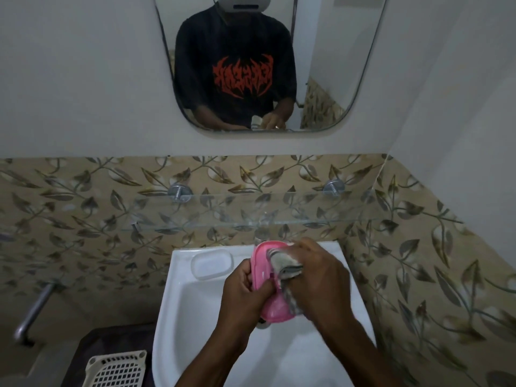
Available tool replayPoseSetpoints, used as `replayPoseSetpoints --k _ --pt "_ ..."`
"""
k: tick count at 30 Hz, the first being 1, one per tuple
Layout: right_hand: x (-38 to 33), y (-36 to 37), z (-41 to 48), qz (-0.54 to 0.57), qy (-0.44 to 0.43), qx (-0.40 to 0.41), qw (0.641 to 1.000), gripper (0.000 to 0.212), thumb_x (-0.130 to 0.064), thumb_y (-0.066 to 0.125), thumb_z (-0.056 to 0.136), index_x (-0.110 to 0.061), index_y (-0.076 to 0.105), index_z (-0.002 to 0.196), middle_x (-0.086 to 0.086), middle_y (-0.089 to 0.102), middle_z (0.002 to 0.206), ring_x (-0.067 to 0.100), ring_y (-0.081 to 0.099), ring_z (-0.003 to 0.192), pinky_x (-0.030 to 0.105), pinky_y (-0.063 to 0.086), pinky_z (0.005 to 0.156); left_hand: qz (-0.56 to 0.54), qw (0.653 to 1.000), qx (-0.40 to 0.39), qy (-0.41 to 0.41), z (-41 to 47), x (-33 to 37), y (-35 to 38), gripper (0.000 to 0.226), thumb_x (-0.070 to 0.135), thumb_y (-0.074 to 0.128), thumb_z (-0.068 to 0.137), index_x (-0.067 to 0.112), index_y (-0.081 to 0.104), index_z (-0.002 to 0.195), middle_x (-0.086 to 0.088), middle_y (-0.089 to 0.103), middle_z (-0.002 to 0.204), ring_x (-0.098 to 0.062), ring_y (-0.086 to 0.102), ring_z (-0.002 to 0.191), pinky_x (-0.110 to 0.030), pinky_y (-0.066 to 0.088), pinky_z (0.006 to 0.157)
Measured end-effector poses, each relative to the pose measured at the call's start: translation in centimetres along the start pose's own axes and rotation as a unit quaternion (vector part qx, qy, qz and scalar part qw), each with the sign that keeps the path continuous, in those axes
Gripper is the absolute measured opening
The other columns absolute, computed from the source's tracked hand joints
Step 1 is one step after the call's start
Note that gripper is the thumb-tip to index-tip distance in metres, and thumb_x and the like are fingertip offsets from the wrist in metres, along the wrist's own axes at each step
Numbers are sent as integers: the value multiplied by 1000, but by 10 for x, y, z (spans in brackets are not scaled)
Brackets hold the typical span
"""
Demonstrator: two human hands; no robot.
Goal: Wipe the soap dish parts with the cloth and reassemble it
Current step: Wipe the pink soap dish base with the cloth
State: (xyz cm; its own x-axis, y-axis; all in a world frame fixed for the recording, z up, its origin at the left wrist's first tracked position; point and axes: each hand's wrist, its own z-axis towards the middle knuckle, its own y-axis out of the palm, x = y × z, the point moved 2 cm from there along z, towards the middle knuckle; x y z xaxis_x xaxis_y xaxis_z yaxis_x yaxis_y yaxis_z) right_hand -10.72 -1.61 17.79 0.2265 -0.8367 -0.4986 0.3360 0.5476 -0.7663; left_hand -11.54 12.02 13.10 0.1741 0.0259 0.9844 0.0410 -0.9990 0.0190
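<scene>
A white basin (178, 317) fills the lower middle of the view, set against a wall of tan tiles (83, 213) printed with grey-green leaves, and above the tiles the wall is plain white. Over the bowl the left hand (245, 291) grips the left edge of the pink soap dish part (261, 263), which stands tilted on end. The right hand (318, 277) presses a grey striped cloth (284, 268) against the inner face of that pink part, fingers closed around the fabric. On the basin's rim at ten o'clock from the hands lies a clear soap dish part (212, 265), apart from the pink one. A glass shelf (349, 210) on two metal pegs runs across the tiles at twelve o'clock, and higher up hangs a rounded mirror (335, 65). At eight o'clock a metal pipe (33, 314) slants from the wall, and a cream plastic basket (117, 370) sits at seven o'clock beside the basin.
</scene>
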Motion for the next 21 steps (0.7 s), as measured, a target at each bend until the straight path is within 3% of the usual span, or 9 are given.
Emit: replayPoseSetpoints --k 2,6,9,11,13,17,19,21 --pt "8 -4 5 23 31 26 999 31 -45 58 77 -26 72 96 -4 68 87 13 66 73 35 58 67 3 1000 -1 7 -1 -1 -1 46 27 71 68 24 65 113 3 75 98 -16 72 89 -32 61 74" --pt "-8 3 -7 21 -17 5 1000 20 -39 72 74 -28 73 91 -6 68 81 9 65 68 18 52 64 27 999 6 15 2 3 -7 59 46 76 62 29 61 117 8 72 105 -11 69 95 -32 60 81" --pt "-3 1 -11 11 -22 6 1000 15 -41 69 76 -31 71 87 -10 65 77 3 60 63 16 49 57 24 999 -14 20 2 3 -9 57 51 77 59 32 63 111 9 73 101 -10 70 92 -29 60 75" --pt "4 -4 -3 22 4 46 999 23 -46 60 79 -28 71 86 -9 65 78 4 60 64 22 53 57 27 999 -33 25 2 3 -8 57 48 72 58 32 62 112 6 73 103 -13 70 94 -31 60 76" --pt "2 -6 2 32 2 59 998 21 -42 63 78 -27 72 89 -7 65 80 10 63 64 29 56 55 35 998 -41 31 4 4 -8 60 46 70 58 31 60 116 5 71 107 -15 68 98 -34 60 80" --pt "-8 -1 -6 -37 -104 -41 993 34 -34 82 65 -33 71 97 -10 68 91 12 66 71 25 56 57 51 996 -64 43 8 9 -9 53 49 73 65 30 62 113 6 71 106 -12 68 99 -30 58 82" --pt "-4 -6 -6 -57 -123 -58 989 32 -37 81 66 -35 72 97 -11 69 90 9 66 71 18 51 58 59 994 -90 37 7 9 -9 48 48 73 68 33 62 112 9 72 105 -9 68 99 -28 58 82" --pt "-2 -13 1 -60 -107 -13 992 21 -41 68 75 -32 74 92 -10 66 83 9 62 64 14 40 54 73 991 -109 35 6 10 -8 43 38 71 72 35 60 114 12 71 105 -6 67 97 -27 57 81"
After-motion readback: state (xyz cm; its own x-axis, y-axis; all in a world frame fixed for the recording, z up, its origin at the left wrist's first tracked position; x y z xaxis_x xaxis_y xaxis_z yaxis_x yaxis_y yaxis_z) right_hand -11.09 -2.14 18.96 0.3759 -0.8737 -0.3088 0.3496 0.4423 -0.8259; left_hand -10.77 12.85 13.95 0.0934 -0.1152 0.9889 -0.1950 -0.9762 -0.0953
